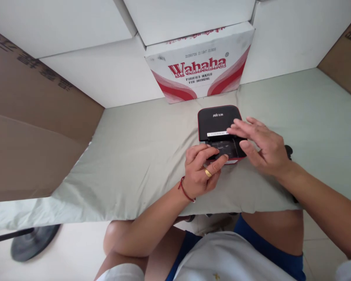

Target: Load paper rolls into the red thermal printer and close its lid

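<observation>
From the head view, I have the black, red-edged device [218,123] lying on the cloth-covered surface [140,144], right of its middle, between the far edge, where the Wahaha carton [204,74] stands, and the near edge by my legs. Its lid seems folded back toward the carton, leaving a dark compartment [226,148] exposed on my side.

My left hand [200,168] is at the compartment's left and near side, fingers bent and fingertips over it; I cannot tell whether this grip is clamped on anything. My right hand [260,146] has its fingers stretched out with the thumb well apart; its fingertips reach over the right side of the lid, by the white label strip [217,134], and that grip closes on nothing I can see.

If I press unevenly with the left fingertips, the device could slide or turn, since the cloth beneath it is wrinkled and may shift. Pushing the lid while those fingers lie over the compartment could pinch them, and forcing it sideways might strain what I take for a hinge. My right forearm could also knock the black object [288,151] partly hidden behind my wrist toward the surface's right edge.
</observation>
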`<action>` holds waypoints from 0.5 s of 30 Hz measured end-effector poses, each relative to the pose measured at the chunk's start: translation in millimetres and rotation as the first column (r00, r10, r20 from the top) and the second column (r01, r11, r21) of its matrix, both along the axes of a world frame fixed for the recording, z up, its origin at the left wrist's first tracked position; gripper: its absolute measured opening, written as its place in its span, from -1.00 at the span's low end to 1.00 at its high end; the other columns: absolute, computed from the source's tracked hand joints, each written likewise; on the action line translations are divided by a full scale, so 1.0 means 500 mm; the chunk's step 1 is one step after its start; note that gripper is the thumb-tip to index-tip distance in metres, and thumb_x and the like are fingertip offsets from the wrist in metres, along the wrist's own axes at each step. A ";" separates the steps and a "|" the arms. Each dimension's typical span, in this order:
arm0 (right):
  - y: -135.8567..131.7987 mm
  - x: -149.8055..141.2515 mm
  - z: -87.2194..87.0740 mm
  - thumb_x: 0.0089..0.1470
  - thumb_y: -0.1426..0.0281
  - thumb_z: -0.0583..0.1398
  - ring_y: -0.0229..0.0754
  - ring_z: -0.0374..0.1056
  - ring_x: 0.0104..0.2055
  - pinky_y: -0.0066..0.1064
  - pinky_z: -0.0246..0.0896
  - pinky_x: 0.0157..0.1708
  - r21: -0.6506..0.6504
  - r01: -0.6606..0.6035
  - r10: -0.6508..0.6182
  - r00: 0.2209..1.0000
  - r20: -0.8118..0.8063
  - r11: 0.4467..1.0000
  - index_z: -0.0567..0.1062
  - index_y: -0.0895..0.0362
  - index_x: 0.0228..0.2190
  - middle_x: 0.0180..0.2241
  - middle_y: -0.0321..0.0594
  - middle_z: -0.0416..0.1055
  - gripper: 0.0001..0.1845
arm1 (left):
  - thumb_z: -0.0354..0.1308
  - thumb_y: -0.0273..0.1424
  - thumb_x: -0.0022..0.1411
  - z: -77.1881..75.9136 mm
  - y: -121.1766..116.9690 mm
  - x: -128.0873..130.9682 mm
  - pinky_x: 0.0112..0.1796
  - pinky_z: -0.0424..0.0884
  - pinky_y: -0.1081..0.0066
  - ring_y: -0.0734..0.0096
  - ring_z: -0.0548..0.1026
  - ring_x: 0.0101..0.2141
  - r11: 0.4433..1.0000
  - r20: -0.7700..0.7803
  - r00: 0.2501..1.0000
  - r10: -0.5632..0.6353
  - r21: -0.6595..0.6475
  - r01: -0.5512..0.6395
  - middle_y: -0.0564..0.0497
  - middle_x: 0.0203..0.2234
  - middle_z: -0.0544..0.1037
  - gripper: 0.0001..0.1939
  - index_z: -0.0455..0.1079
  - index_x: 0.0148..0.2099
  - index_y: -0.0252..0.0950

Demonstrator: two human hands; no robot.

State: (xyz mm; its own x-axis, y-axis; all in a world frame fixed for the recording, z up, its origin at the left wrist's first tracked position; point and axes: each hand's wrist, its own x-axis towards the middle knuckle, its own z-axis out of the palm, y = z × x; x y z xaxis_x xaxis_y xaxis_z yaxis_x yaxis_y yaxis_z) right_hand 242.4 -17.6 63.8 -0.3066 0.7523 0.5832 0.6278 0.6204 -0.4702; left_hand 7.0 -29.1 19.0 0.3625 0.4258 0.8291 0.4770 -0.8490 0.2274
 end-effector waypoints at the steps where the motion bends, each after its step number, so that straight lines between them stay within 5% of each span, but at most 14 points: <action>1: -0.001 0.002 -0.013 0.46 0.33 0.11 -0.01 0.58 0.23 0.05 0.28 0.44 0.036 -0.009 0.008 1.000 0.005 0.999 0.51 0.06 0.30 0.11 -0.12 0.69 -0.53 | 0.21 -0.57 0.35 -0.001 0.001 -0.001 0.09 0.49 0.17 0.18 0.49 0.06 1.000 0.002 1.000 -0.005 -0.007 0.005 -0.09 -0.07 0.63 -0.60 0.55 0.16 -0.12; 6: 0.015 -0.004 -0.049 0.46 0.44 0.13 -0.09 0.67 0.07 -0.09 0.47 0.31 0.208 0.000 0.024 0.993 -0.113 0.978 0.60 0.02 0.19 -0.02 -0.20 0.74 -0.61 | 0.16 -0.33 0.50 -0.004 0.016 -0.017 0.28 0.40 0.07 0.12 0.53 0.22 0.995 0.093 0.996 -0.002 -0.101 0.011 -0.12 0.12 0.65 -0.45 0.28 0.47 -0.06; 10: 0.015 -0.010 -0.054 0.46 0.45 0.13 -0.07 0.66 0.08 -0.04 0.50 0.29 0.206 0.018 0.013 0.990 -0.144 0.978 0.56 -0.02 0.24 -0.01 -0.22 0.74 -0.57 | -0.07 -0.21 0.64 -0.003 0.030 -0.034 0.46 0.12 -0.08 0.13 0.51 0.33 0.937 0.160 0.987 0.006 -0.346 0.050 -0.14 0.22 0.64 -0.43 0.06 0.59 -0.05; 15: 0.009 -0.008 -0.052 0.45 0.48 0.14 -0.07 0.66 0.09 -0.07 0.49 0.31 0.180 0.019 0.006 0.990 -0.139 0.983 0.56 -0.02 0.24 -0.01 -0.23 0.74 -0.56 | -0.14 -0.20 0.67 0.000 0.039 -0.041 0.45 0.14 -0.09 0.17 0.55 0.30 0.881 0.270 0.963 -0.004 -0.454 0.131 -0.08 0.14 0.70 -0.47 0.13 0.57 -0.04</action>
